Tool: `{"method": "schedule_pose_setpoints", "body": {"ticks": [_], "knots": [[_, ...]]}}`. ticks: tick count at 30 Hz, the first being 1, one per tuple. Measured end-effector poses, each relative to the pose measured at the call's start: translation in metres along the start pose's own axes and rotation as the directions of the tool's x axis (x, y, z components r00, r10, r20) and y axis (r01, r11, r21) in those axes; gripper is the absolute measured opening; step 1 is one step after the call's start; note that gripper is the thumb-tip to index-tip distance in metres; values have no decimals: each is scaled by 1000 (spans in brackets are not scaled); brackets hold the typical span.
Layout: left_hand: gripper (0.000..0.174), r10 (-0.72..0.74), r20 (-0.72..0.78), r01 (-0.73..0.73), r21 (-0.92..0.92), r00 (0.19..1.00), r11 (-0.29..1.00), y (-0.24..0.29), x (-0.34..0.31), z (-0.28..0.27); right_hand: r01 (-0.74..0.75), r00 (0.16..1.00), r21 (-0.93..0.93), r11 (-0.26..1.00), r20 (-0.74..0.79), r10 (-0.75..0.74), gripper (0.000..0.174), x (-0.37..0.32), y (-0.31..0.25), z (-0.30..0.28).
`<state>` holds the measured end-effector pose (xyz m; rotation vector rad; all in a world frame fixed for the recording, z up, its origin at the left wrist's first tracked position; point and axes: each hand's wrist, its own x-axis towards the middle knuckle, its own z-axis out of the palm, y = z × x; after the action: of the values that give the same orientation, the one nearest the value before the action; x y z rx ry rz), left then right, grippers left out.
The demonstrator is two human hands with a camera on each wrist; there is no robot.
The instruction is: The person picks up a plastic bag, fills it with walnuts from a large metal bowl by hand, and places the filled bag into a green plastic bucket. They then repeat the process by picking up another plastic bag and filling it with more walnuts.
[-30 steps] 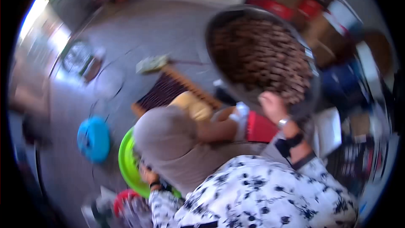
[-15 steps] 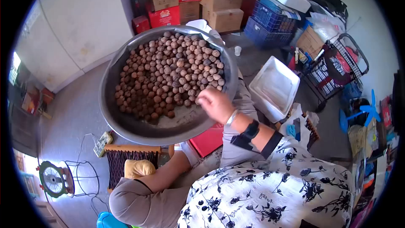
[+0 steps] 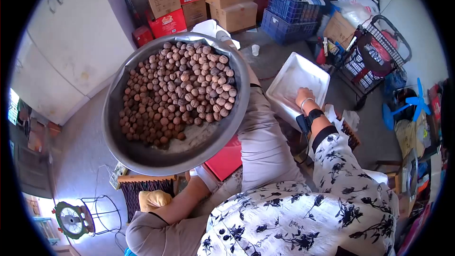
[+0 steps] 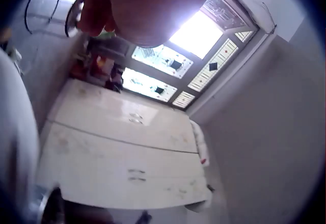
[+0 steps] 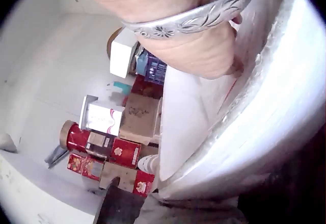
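Note:
A wide grey metal basin [image 3: 113, 130] holds a heap of walnuts [image 3: 180, 85] in front of the person. To its right stands a white foam box [image 3: 284, 68]. My right hand [image 3: 304, 96] is inside that box with its fingers downward; in the right wrist view the hand [image 5: 196, 50] reaches past the near wall, its fingertips mostly hidden. I cannot tell whether it holds anything. The left hand is out of the head view; part of the hand [image 4: 137, 10] shows at the top of the left wrist view, dark, most fingers cut off.
A red box [image 3: 224, 158] is partly under the basin's near edge. Stacked cartons [image 3: 232, 0] and blue crates [image 3: 290, 16] stand behind. A shopping cart [image 3: 374, 57] is at the right, a fan [image 3: 71, 219] and a woven stool [image 3: 140, 192] at the left.
My right hand has moved from over the walnuts at the basin's right side, rightward into the white foam box. The head view swung from the left floor and a green basin to the walnuts.

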<state>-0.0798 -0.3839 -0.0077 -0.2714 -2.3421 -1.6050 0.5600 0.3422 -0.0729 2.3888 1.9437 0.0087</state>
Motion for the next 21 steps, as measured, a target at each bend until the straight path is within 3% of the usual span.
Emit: {"method": "schedule_pose_setpoints", "body": {"ticks": [1, 3, 6, 7, 10, 12, 14, 16, 18, 20, 21], "knots": [[27, 146, 80, -150, 48, 986, 987, 2, 20, 3, -10, 999, -22, 1000, 37, 11, 32, 3, 2, 3], [26, 409, 253, -446, 106, 877, 889, 21, 48, 11, 26, 999, -10, 1000, 36, -26, 30, 7, 8, 8], [33, 303, 320, -274, -131, 898, 953, 121, 43, 83, 118, 993, 48, 992, 15, -119, 28, 18, 20, 16], [36, 272, 351, -214, -195, 896, 957, 141, 43, 107, 169, 985, 90, 981, -3, -170, 27, 20, 26, 17], [46, 217, 478, -55, -331, 851, 942, 189, 30, 171, 121, 992, 256, 959, 8, -127, 26, 14, 26, 3], [38, 215, 515, -8, -373, 830, 928, 219, 6, 209, 153, 987, 204, 967, -86, -138, 25, -1, 24, 2], [36, 168, 643, 165, -424, 747, 890, 235, 1, 234, 178, 971, 150, 972, -187, -149, 24, -3, 23, -1], [34, 154, 698, 261, -450, 699, 854, 253, -15, 258, 53, 999, 6, 999, 14, -53, 25, 1, 19, 2], [32, 167, 773, 353, -456, 612, 817, 256, -20, 279, 76, 997, 1, 997, 23, -76, 25, 3, 17, 0], [30, 157, 791, 414, -466, 592, 782, 262, -28, 294, 97, 995, -11, 995, 37, -96, 26, 4, 22, 3], [29, 159, 828, 449, -441, 538, 777, 263, -30, 300, 103, 994, 61, 993, -44, -101, 27, 7, 25, 9]]}}
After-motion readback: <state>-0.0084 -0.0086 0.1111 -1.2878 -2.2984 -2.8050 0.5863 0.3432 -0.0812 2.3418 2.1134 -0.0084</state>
